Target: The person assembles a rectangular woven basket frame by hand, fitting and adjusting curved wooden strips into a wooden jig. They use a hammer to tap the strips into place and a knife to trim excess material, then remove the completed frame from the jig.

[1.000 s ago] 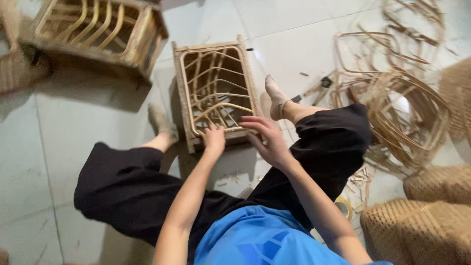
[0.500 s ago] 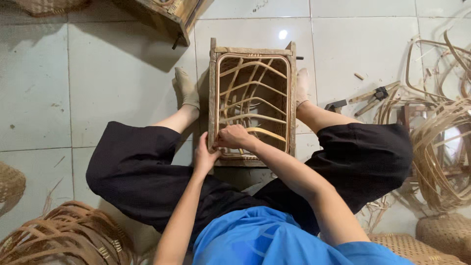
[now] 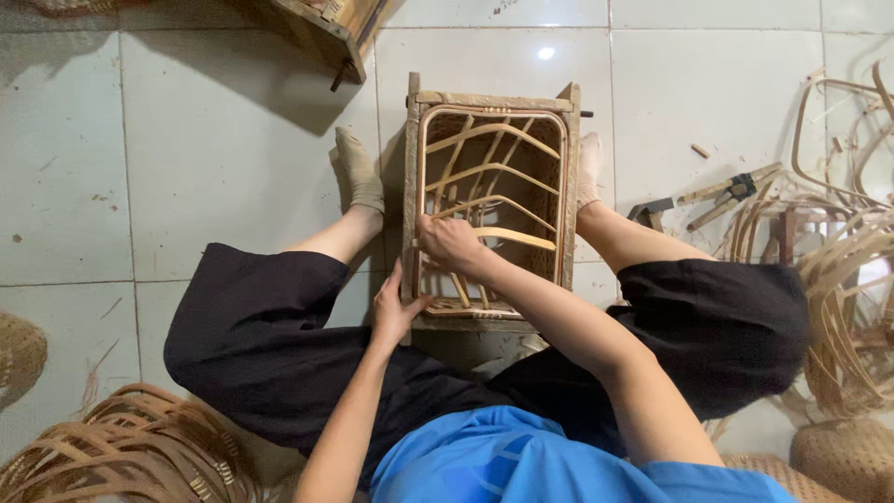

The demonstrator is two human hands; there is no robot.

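Our frame (image 3: 491,200) stands on the floor between our feet, long axis running away from us. Our right hand (image 3: 449,242) grips a strip (image 3: 507,237) inside; our left hand (image 3: 396,307) clasps the near left corner.

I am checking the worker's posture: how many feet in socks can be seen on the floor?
2. The left foot rests on the tiles left of the rattan frame; the right foot is pressed against its right side. None seems hidden.
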